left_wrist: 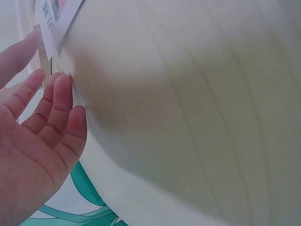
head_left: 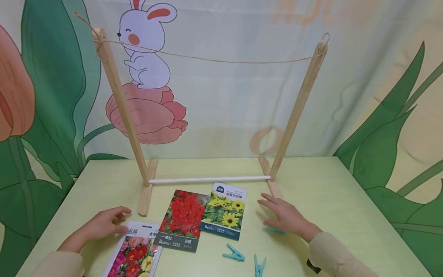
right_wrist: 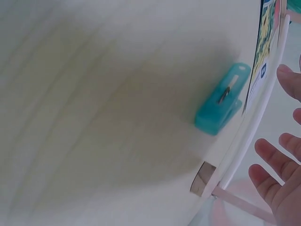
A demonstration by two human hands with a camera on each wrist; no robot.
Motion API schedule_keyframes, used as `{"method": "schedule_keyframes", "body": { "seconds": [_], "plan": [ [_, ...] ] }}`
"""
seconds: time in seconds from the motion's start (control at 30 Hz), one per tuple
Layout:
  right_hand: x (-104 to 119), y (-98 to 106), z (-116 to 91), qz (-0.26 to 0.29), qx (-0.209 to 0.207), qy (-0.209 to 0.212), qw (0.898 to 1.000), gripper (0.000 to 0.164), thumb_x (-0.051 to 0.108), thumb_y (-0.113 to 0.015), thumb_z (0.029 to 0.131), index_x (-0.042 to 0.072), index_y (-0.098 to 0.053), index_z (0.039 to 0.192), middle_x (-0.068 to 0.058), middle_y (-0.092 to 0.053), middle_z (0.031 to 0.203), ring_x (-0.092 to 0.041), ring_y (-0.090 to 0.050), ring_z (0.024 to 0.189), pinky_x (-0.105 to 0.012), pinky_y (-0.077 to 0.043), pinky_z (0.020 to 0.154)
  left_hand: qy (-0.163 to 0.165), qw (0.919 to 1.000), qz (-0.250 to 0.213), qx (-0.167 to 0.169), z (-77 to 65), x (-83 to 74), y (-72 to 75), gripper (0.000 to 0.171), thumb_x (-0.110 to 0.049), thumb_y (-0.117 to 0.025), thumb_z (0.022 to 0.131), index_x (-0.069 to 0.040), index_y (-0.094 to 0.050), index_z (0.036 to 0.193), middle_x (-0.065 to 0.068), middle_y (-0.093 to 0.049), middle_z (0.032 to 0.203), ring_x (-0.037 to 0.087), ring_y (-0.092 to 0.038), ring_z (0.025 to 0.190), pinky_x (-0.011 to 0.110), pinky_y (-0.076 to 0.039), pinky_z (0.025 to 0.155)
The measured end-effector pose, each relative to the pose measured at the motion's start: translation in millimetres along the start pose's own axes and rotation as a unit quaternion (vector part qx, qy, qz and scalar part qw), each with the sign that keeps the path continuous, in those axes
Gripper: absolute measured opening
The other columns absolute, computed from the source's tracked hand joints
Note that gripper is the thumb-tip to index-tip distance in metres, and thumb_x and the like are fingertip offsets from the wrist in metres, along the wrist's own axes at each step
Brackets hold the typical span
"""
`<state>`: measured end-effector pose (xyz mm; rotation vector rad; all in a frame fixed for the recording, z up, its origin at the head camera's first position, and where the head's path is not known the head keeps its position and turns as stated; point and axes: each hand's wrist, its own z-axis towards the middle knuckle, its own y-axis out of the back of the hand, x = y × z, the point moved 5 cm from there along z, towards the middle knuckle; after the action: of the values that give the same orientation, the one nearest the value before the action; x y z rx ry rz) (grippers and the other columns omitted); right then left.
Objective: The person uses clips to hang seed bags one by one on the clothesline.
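Observation:
My left hand hovers at the upper left corner of a seed packet with pink, red and yellow flowers; its fingers are loosely bent and nothing is in them. Whether the thumb touches that packet, I cannot tell. A red-flower seed packet overlaps it, and a sunflower seed packet lies partly over the red one. My right hand, fingers spread and holding nothing, is above a teal clothespin, which it partly hides in the head view. Two more clothespins, one teal and another, lie nearer the front.
Behind the packets stands a wooden frame with a left post, a right post and a white crossbar. A sagging twine joins the post tops. The pale table meets a printed curtain.

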<state>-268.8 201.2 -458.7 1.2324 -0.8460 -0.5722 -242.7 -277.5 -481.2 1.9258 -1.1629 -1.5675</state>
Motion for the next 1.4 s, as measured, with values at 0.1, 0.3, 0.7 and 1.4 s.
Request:
{"method": "schedule_keyframes", "body": {
  "seconds": [0.1,0.3,0.7,1.4],
  "plan": [
    [6,-1,0,-0.009,-0.001,0.017,1.0,0.061,0.03,-0.069,0.073,0.013,-0.046,0.127,-0.011,-0.037,0.138,-0.031,-0.045,0.118,-0.046,-0.043,0.087,-0.001,1.0,0.002,-0.002,0.9,-0.3,-0.1,0.055,-0.025,-0.07,0.073,-0.001,-0.049,0.117,0.01,-0.054,0.098,0.02,-0.051,0.086,0.031,-0.044,0.067],
    [11,-3,-1,-0.024,0.001,0.032,0.999,0.061,0.031,-0.07,0.073,0.013,-0.046,0.127,-0.011,-0.038,0.137,-0.03,-0.047,0.116,-0.044,-0.045,0.085,-0.008,1.0,0.0,-0.002,1.6,-1.9,-1.0,0.052,-0.023,-0.07,0.073,0.0,-0.05,0.115,0.009,-0.054,0.096,0.02,-0.051,0.084,0.031,-0.044,0.068],
    [20,-13,0,-0.006,0.027,0.04,0.999,0.064,0.034,-0.069,0.073,0.017,-0.044,0.129,-0.009,-0.035,0.14,-0.027,-0.041,0.122,-0.043,-0.041,0.092,0.006,1.0,-0.001,0.004,4.5,0.2,-3.1,0.051,-0.023,-0.069,0.074,-0.001,-0.05,0.116,0.008,-0.053,0.097,0.019,-0.048,0.084,0.031,-0.043,0.068],
    [38,-20,-2,-0.021,0.024,0.104,0.994,0.068,0.031,-0.071,0.071,0.015,-0.042,0.13,-0.014,-0.037,0.137,-0.03,-0.046,0.117,-0.043,-0.044,0.088,0.013,0.9998,-0.009,0.011,3.7,-4.1,-4.5,0.048,-0.021,-0.069,0.074,-0.001,-0.051,0.114,0.007,-0.052,0.094,0.019,-0.046,0.082,0.029,-0.042,0.068]
  ]
}}
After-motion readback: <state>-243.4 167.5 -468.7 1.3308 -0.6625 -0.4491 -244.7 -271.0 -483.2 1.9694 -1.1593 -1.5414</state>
